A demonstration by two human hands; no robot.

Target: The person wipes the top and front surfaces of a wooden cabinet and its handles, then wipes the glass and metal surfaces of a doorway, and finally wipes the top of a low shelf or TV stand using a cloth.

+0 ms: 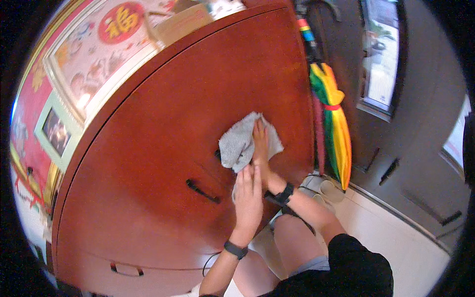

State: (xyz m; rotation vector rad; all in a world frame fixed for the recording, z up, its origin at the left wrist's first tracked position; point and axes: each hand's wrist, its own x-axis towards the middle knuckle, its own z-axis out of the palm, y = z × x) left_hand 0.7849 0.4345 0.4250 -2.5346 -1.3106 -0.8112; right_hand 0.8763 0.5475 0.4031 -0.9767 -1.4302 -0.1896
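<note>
A grey ribbed cloth lies spread against the reddish-brown wooden cabinet door. My right hand presses on it from the right, with the fingers stretched upward over the fabric. My left hand is just below, fingers together and touching the cloth's lower edge; what is under its palm is hidden. Each wrist wears a dark band. A black bar handle shows left of my left hand. Dark parts, perhaps of a second handle, peek out beside the cloth.
Right of the cabinet hangs a folded rainbow umbrella, near a dark door with glass panes. Shoes stand on the pale floor beneath. Framed pictures and a cardboard box sit along the cabinet top. A drawer handle is low left.
</note>
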